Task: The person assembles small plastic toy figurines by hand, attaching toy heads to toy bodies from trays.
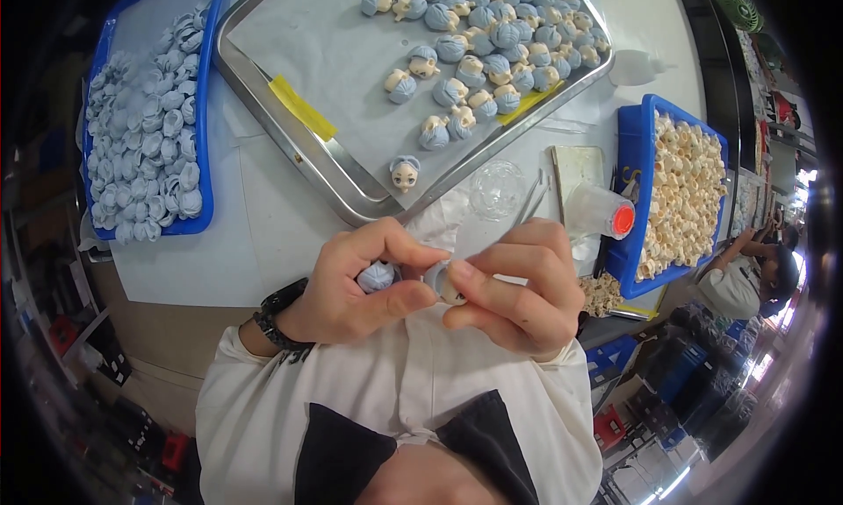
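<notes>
In front of my chest, a small doll head (435,278) with a blue-grey hair piece is pinched between both hands. The thumb and index finger of my left hand (347,299) close on its hair side. My right hand (527,285) grips the pale face side between thumb and fingers, covering most of it. A second blue-grey hair piece (376,277) rests in the curl of my left hand; whether it has a face part is hidden. Just beyond my hands, a finished-looking doll head (404,175) lies face up on the near corner of a metal tray (369,208).
Many blue-haired doll heads (505,36) fill the tray's far right. On the left stands a blue bin (207,154) of hair pieces; on the right, a blue bin (625,233) of pale face parts. A clear dish (496,189), tweezers (534,198) and a red-capped plastic container (593,208) lie between.
</notes>
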Motion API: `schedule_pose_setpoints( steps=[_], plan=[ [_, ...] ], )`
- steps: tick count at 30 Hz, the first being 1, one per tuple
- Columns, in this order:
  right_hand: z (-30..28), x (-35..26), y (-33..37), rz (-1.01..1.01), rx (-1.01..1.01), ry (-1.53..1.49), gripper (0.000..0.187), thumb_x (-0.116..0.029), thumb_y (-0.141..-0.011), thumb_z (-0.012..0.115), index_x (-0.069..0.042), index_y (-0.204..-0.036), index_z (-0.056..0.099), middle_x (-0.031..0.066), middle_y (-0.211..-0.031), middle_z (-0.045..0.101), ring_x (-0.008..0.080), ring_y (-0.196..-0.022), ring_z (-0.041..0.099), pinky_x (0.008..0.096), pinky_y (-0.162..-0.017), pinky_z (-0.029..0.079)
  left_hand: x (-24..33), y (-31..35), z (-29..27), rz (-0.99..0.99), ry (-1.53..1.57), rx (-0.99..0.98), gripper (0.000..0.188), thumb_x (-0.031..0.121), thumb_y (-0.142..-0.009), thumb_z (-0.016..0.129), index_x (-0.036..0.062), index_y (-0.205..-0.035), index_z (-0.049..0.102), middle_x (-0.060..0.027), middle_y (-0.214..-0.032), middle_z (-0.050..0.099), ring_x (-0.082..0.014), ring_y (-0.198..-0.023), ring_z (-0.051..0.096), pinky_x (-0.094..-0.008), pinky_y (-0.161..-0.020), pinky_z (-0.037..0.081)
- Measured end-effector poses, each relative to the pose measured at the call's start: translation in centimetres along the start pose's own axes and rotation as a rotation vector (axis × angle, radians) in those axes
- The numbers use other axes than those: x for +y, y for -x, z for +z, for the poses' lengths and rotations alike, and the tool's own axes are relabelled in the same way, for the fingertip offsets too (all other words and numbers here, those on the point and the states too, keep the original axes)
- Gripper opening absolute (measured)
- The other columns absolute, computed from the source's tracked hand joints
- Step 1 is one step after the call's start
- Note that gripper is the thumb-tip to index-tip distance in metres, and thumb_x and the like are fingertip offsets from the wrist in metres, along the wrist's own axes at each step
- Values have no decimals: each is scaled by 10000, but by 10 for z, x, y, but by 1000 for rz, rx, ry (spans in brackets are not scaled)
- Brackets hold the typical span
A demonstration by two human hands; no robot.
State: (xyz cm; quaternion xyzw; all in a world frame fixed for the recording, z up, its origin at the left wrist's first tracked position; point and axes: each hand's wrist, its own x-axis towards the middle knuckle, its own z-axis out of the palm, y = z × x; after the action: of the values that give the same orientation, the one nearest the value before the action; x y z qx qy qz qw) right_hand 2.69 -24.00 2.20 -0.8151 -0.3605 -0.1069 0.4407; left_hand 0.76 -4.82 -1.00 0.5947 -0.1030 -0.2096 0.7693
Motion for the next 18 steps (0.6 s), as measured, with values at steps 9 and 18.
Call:
schedule_pose_setpoints(
  steps=[9,18],
  plan=[
    [30,8,-4,31,128,175,405,-238,-588,675,19,-891,597,85,-819,563,229,-695,521,301,-598,382,4,-4,-3,-173,333,45,211,197,-854,561,1,-924,523,-22,-719,551,-31,-557,463,-175,-487,355],
    [26,41,-26,122,97,219,390,-260,-596,703,-31,-894,597,64,-791,562,245,-728,504,328,-732,376,3,-4,-3,7,184,330,351,367,-898,425,34,-816,495,-33,-693,479,-54,-467,393,-189,-401,293]
  ],
)
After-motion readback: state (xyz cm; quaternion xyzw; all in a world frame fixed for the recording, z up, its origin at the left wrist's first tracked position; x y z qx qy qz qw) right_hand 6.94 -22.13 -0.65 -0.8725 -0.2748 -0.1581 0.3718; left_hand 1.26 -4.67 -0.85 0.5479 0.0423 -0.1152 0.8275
